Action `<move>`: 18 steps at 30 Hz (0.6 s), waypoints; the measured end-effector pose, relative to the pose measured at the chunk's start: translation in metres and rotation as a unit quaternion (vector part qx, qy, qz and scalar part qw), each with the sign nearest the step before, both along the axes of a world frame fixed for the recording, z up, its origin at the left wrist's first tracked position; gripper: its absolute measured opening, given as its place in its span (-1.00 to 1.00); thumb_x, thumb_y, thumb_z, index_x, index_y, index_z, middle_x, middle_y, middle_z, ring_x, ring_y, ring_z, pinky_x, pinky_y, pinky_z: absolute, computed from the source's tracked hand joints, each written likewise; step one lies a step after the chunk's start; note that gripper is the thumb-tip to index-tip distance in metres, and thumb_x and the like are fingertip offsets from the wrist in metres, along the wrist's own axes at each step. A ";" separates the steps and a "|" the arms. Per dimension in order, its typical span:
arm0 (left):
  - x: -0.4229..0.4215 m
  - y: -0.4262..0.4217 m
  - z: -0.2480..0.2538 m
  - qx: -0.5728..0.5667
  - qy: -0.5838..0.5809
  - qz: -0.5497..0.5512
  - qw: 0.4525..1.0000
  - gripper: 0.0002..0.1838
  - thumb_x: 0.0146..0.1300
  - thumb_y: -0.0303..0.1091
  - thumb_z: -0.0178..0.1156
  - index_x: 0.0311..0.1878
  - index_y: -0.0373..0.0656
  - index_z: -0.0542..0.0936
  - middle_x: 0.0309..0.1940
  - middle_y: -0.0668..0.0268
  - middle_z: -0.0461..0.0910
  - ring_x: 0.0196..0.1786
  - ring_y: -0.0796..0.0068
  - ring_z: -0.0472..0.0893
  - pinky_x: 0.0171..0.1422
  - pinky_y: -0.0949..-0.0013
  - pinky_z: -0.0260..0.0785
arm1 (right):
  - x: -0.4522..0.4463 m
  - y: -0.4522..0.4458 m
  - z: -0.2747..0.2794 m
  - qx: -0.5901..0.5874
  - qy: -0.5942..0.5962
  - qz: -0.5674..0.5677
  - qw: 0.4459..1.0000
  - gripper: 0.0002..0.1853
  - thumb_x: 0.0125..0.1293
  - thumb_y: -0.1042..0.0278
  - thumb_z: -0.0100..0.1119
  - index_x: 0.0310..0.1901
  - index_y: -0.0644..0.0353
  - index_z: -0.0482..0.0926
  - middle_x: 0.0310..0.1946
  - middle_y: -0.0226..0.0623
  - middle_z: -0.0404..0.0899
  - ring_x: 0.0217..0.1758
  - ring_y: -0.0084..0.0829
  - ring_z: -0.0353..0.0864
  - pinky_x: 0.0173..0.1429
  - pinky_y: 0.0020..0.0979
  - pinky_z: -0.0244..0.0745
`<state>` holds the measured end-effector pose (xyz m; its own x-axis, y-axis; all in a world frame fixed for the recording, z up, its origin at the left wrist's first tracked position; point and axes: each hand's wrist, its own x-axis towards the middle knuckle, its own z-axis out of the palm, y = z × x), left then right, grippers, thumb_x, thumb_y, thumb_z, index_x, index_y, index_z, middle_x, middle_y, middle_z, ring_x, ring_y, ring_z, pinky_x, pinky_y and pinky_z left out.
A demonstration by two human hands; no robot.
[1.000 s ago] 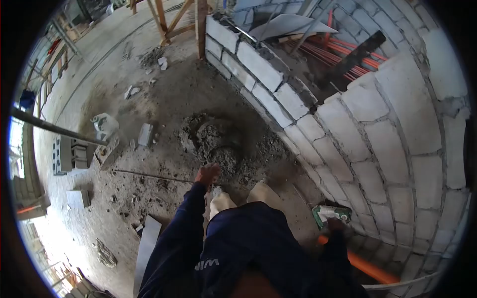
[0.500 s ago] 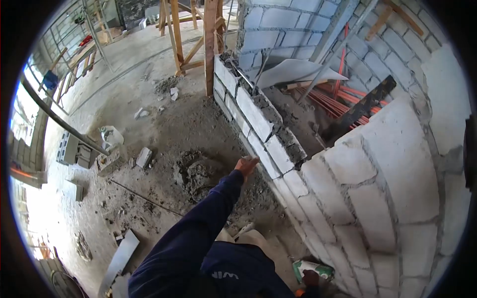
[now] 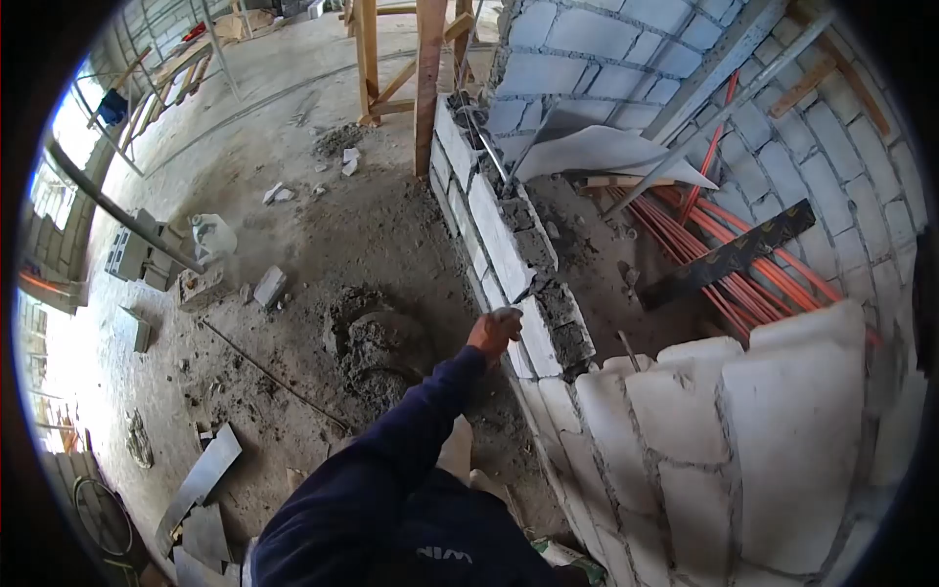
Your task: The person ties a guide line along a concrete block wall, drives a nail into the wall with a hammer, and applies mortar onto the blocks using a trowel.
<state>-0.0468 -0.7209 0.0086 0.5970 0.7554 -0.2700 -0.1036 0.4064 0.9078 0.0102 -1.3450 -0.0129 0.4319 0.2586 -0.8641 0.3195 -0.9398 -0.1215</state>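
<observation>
My left hand [image 3: 492,334] reaches out from a dark blue sleeve [image 3: 411,406] to the near face of a low block wall [image 3: 497,240]. Its fingers are bent together against or right beside the blocks, just below the top course. Greyish matter shows at the fingertips; whether it is a held thing or mortar on the skin, I cannot tell. Wet grey mortar [image 3: 562,338] lies along the wall's top, in and around the block cores. Below and left of the hand sits a heap of mortar [image 3: 377,338] on the floor. My right hand is out of sight.
Orange pipes [image 3: 719,264] and a dark plank [image 3: 729,252] lie behind the wall. A wooden post [image 3: 428,88] stands at its far end. Block pieces [image 3: 270,286], a thin rod [image 3: 274,377] and metal sheet offcuts [image 3: 201,479] litter the floor at left.
My left hand has moved slightly right and down along the wall, its fingers now more bent. The view has shifted, and my right hand, seen earlier by a green-and-white bag, has left it.
</observation>
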 end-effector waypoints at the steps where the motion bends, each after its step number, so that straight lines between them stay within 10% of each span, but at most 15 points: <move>1: 0.004 0.000 -0.008 0.041 0.006 -0.002 0.999 -0.72 0.18 -0.30 0.03 -0.12 -0.28 0.52 -0.42 0.22 0.57 -0.43 0.38 0.56 -0.34 0.35 0.38 | 0.005 0.024 0.007 -0.015 -0.006 0.026 1.000 -0.73 0.12 0.29 0.03 -0.18 0.22 0.53 -0.29 -0.12 0.51 -0.25 -0.24 0.49 -0.18 -0.20 0.41; 3: 0.004 0.009 -0.014 0.371 0.124 -0.010 0.920 -0.78 0.12 -0.38 0.03 -0.19 -0.24 0.53 -0.48 0.13 0.54 -0.42 0.20 0.56 -0.33 0.28 0.39 | 0.015 0.090 0.015 -0.042 -0.028 0.089 0.995 -0.73 0.13 0.29 0.01 -0.19 0.26 0.52 -0.30 -0.06 0.50 -0.24 -0.19 0.49 -0.16 -0.16 0.40; 5: 0.010 0.017 -0.023 0.438 0.113 0.004 0.892 -0.81 0.09 -0.41 0.02 -0.24 -0.23 0.52 -0.45 0.04 0.51 -0.34 0.03 0.52 -0.29 0.18 0.39 | 0.025 0.176 0.030 -0.070 -0.068 0.164 0.982 -0.73 0.14 0.29 -0.01 -0.21 0.30 0.50 -0.31 0.00 0.49 -0.23 -0.13 0.48 -0.15 -0.11 0.39; 8: 0.015 0.030 -0.053 0.460 0.153 -0.108 0.868 -0.78 0.10 -0.41 0.02 -0.19 -0.21 0.52 -0.36 0.05 0.53 -0.25 0.03 0.52 -0.23 0.14 0.40 | 0.045 0.363 0.063 -0.004 -0.174 0.223 0.959 -0.71 0.16 0.28 -0.04 -0.23 0.37 0.48 -0.33 0.09 0.47 -0.22 -0.06 0.48 -0.12 -0.05 0.38; 9: 0.016 0.033 -0.060 0.463 0.150 -0.101 0.868 -0.79 0.09 -0.41 0.02 -0.20 -0.21 0.51 -0.35 0.06 0.53 -0.25 0.04 0.52 -0.22 0.14 0.40 | 0.057 0.402 0.044 0.258 -0.218 0.229 0.913 -0.73 0.19 0.31 -0.06 -0.22 0.35 0.48 -0.34 0.09 0.46 -0.22 -0.01 0.45 -0.10 -0.07 0.35; 13: 0.012 0.043 -0.058 0.423 0.144 -0.119 0.887 -0.83 0.06 -0.42 0.03 -0.27 -0.23 0.50 -0.38 0.09 0.51 -0.30 0.06 0.49 -0.24 0.13 0.38 | 0.074 0.638 0.075 0.559 -0.140 0.177 0.798 -0.75 0.16 0.53 0.01 -0.10 0.25 0.47 -0.30 -0.03 0.50 -0.23 -0.03 0.48 -0.16 -0.22 0.39; 18: 0.008 0.054 -0.073 0.439 0.128 -0.132 0.880 -0.84 -0.03 -0.45 0.08 -0.31 -0.22 0.50 -0.43 0.10 0.47 -0.31 0.09 0.49 -0.25 0.13 0.37 | 0.095 0.837 0.024 0.641 -0.184 0.105 0.738 -0.84 0.20 0.41 0.03 -0.19 0.22 0.46 -0.32 -0.07 0.51 -0.21 -0.06 0.51 -0.18 -0.22 0.40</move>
